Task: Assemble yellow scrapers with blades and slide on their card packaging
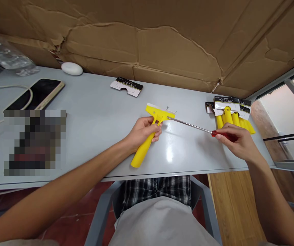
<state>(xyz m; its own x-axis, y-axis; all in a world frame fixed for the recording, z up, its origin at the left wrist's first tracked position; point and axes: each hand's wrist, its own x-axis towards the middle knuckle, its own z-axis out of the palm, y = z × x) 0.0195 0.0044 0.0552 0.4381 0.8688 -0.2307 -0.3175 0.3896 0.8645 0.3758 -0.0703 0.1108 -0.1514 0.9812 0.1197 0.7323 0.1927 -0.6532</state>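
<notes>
My left hand (pixel 147 131) is wrapped round the neck of a yellow scraper (pixel 143 150), whose wide head points away from me. A pale blade (pixel 162 108) shows along the head's far edge. In my right hand (pixel 235 138) is a screwdriver (pixel 190 125) with a red see-through handle and a long metal shaft. Its tip meets the right side of the scraper head, at a small screw or hole; which one I cannot tell.
Several yellow scrapers (pixel 228 118) with black-and-white cards lie at the right. One folded card (pixel 127 86) rests behind my hands. Leftward are a phone (pixel 36 94) with a cable, a white mouse-like object (pixel 71 68) and a plastic bottle (pixel 7 51). Cardboard (pixel 136 44) walls the back.
</notes>
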